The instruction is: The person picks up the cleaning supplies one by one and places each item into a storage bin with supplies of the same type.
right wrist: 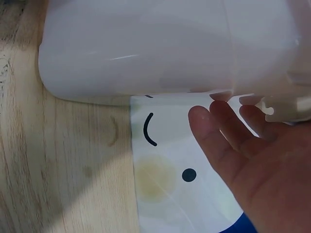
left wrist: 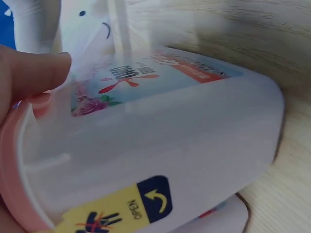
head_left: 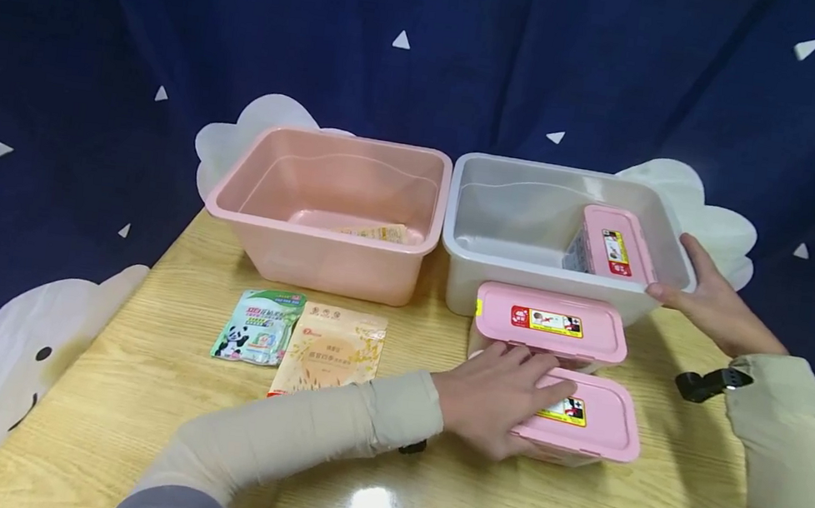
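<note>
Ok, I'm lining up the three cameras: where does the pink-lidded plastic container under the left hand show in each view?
Head: the pink-lidded plastic container is right of center, lower half, partly covered by the left hand.
Left wrist: it fills most of the picture, lid edge at far left.
Right wrist: not in it.
Shared landmark: the wood-grain table, upper right in the left wrist view, left side in the right wrist view.
</note>
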The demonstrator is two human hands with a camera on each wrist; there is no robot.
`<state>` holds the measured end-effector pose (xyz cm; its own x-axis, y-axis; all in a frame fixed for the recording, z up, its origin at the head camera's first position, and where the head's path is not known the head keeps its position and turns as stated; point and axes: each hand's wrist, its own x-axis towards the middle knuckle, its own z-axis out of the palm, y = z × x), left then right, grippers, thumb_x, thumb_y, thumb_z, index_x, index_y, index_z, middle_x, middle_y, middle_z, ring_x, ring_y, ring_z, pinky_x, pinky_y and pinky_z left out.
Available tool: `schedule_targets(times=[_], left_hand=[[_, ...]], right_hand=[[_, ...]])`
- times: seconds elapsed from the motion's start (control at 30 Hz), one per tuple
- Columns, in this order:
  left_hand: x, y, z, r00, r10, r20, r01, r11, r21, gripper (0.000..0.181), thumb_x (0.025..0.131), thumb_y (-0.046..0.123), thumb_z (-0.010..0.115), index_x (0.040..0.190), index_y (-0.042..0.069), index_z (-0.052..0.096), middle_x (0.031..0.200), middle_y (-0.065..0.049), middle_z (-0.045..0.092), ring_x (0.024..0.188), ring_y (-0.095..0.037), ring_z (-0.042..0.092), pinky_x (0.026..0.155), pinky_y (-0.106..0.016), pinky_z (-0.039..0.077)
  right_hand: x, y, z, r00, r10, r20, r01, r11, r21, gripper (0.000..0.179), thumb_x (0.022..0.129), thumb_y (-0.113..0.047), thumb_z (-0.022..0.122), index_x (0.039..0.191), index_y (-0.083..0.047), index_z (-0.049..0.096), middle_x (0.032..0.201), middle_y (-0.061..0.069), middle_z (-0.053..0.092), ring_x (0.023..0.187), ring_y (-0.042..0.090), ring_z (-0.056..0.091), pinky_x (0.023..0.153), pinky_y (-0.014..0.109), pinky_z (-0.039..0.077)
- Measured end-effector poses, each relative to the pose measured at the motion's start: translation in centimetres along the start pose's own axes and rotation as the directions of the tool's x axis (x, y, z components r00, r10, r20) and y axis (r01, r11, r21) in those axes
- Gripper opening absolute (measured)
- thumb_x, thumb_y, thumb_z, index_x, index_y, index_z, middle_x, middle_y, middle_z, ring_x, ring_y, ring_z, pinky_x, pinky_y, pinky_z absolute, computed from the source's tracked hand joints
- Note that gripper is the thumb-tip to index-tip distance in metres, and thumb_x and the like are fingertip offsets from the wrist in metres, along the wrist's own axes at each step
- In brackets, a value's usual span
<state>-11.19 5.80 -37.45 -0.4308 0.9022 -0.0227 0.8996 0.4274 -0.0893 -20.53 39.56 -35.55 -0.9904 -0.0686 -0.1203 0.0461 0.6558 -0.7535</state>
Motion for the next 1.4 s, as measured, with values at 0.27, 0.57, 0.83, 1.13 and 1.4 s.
schedule_targets(times=[0.27, 0.57, 0.83, 1.13, 1.4], left_hand=[[-1.4, -0.9, -2.0, 0.998, 0.058, -0.018, -0.058, 0.998, -0.004, 0.076, 0.085, 0.062, 0.059, 0.15, 0.032, 0.034, 0.147, 0.003, 0.04, 0.121, -0.017, 0.045, 0.09, -0.032, 0.042], [-3.8, -3.0, -7.4, 0.983, 0.169, -0.067, -0.17, 0.985, -0.011, 0.074, 0.087, 0.061, 0.058, 0.15, 0.032, 0.035, 0.152, 0.001, 0.036, 0.128, -0.019, 0.044, 0.098, -0.034, 0.042], [-4.6, -6.2, -12.4, 0.951, 0.263, -0.161, -0.269, 0.963, -0.011, 0.067, 0.087, 0.049, 0.056, 0.148, 0.027, 0.041, 0.152, -0.003, 0.04, 0.133, -0.022, 0.043, 0.107, -0.036, 0.039], [-4.6, -9.6, -17.2, 0.946, 0.222, -0.236, -0.223, 0.975, 0.022, 0.07, 0.087, 0.057, 0.057, 0.148, 0.025, 0.044, 0.151, -0.007, 0.042, 0.135, -0.024, 0.044, 0.113, -0.041, 0.036], [-3.5, -12.2, -19.4, 0.942, 0.158, -0.296, -0.165, 0.986, 0.002, 0.072, 0.083, 0.052, 0.061, 0.148, 0.024, 0.045, 0.145, -0.005, 0.046, 0.119, -0.02, 0.049, 0.094, -0.034, 0.043]], right_hand=[[0.2, 0.2, 0.0, 1.0, 0.005, 0.02, -0.004, 1.0, -0.015, 0.104, 0.094, -0.036, 0.061, 0.157, -0.025, -0.021, 0.163, 0.03, -0.001, 0.138, 0.054, 0.02, 0.106, 0.079, 0.023], [0.1, 0.4, 0.0, 0.999, -0.032, 0.015, 0.032, 0.999, -0.012, 0.101, 0.095, -0.033, 0.061, 0.158, -0.024, -0.018, 0.162, 0.03, 0.005, 0.135, 0.052, 0.024, 0.103, 0.078, 0.029], [0.0, 0.5, -0.1, 0.999, -0.038, 0.007, 0.038, 0.999, -0.028, 0.103, 0.095, -0.033, 0.061, 0.157, -0.022, -0.02, 0.162, 0.033, 0.002, 0.135, 0.055, 0.023, 0.102, 0.08, 0.028], [0.1, 0.6, 0.5, 0.997, -0.071, -0.005, 0.072, 0.997, 0.035, 0.106, 0.094, -0.027, 0.065, 0.157, -0.022, -0.02, 0.165, 0.021, -0.016, 0.149, 0.052, -0.007, 0.115, 0.074, 0.004], [-0.2, -0.2, 0.6, 0.99, -0.141, 0.01, 0.141, 0.99, 0.031, 0.097, 0.094, -0.019, 0.064, 0.157, -0.041, -0.006, 0.164, 0.016, 0.008, 0.138, 0.03, 0.027, 0.09, 0.026, 0.051]])
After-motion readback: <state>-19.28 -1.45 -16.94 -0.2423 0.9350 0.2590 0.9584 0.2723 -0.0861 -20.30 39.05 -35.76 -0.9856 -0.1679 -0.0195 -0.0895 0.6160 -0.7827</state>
